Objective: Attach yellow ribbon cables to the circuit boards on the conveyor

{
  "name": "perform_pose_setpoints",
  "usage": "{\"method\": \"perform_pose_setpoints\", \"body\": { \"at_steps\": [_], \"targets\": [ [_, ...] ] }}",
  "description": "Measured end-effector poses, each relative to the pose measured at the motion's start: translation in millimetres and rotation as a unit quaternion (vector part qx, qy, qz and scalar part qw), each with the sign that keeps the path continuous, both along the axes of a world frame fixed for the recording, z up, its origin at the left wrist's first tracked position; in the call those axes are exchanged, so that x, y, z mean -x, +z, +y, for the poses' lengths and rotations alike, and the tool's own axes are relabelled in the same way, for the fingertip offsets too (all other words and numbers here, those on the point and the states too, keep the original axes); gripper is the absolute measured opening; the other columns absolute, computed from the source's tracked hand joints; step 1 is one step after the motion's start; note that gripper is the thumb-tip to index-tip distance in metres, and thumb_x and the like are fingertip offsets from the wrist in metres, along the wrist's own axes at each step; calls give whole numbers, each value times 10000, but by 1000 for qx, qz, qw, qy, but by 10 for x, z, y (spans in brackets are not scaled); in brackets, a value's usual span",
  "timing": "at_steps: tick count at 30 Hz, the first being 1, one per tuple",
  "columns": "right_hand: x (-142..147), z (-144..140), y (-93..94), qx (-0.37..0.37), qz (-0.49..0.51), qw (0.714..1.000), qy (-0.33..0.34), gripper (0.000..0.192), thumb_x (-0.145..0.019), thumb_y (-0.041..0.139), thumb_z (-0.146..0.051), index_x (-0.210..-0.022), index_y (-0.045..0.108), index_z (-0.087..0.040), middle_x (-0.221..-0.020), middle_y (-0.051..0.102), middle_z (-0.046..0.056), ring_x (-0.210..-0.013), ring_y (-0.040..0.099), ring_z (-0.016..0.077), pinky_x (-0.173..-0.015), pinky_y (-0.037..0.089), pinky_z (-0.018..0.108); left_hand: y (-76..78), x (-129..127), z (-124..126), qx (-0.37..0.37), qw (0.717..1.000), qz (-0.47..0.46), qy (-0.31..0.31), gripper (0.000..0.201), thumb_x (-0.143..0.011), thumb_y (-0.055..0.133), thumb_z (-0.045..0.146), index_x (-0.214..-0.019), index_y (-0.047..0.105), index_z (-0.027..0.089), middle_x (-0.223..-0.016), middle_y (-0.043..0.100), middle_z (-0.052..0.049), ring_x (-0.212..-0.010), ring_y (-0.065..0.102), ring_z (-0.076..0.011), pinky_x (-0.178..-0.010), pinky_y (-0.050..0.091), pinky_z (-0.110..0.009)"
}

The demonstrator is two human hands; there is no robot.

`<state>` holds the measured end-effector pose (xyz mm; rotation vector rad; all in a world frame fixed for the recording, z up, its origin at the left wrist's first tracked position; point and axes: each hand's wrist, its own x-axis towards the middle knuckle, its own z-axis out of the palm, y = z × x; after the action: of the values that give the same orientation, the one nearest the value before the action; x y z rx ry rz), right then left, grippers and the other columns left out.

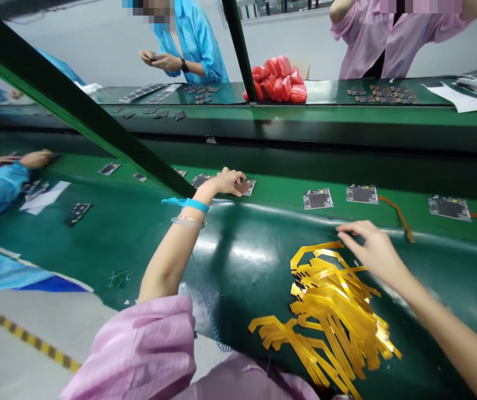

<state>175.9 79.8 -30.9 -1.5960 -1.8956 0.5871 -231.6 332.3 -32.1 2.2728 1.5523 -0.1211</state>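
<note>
My left hand reaches forward onto the green conveyor belt and pinches a small circuit board at its near edge. A blue wrist strap and a clear bangle sit on that wrist. My right hand hovers with fingers spread over the top of a pile of yellow flex strips on the green work surface; whether it grips a strip is unclear. More circuit boards lie along the belt to the right, two with orange flex strips attached.
A green diagonal frame bar crosses the left. A co-worker's blue sleeve and hand rest on the belt at left. Across the line stand two people, in blue and pink, with red bags and several boards between them.
</note>
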Motion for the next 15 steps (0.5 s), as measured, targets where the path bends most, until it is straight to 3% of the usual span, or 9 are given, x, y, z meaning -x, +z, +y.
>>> {"method": "perform_pose_setpoints", "body": {
  "at_steps": [3,6,10,15],
  "targets": [
    [340,-42,-55,9,-29,991,130,188,-992,531,-224,-1044,710,-199,-1065,726,101,-1069,620,279,-951,493,466,-15,-68,45,-21,1000,-5,11,660,-552,864,241,-1151,597,173,-1195,577,-119,-1231,400,-377,-1027,360,-476],
    [574,32,-116,29,-42,974,219,157,-978,581,-204,-1068,708,-189,-1074,716,93,-1082,603,261,-951,491,413,-25,-122,36,-29,999,-32,21,702,-513,889,212,-1123,544,165,-1056,602,-97,-1074,531,-339,-917,429,-411],
    [768,185,-142,58,-58,940,332,129,-927,642,-125,-983,725,-206,-1033,710,51,-1019,607,230,-920,476,355,17,-210,-112,-51,993,-106,12,706,-622,846,227,-1226,485,166,-1012,630,-74,-917,605,-266,-819,441,-329],
    [873,304,-130,95,-80,920,370,234,-913,611,-87,-712,641,-203,-801,657,31,-888,580,241,-872,431,413,122,-454,-548,-101,971,-215,-2,292,-827,678,304,-1072,578,180,-1054,652,-66,-986,618,-249,-858,439,-317]
  ]
}}
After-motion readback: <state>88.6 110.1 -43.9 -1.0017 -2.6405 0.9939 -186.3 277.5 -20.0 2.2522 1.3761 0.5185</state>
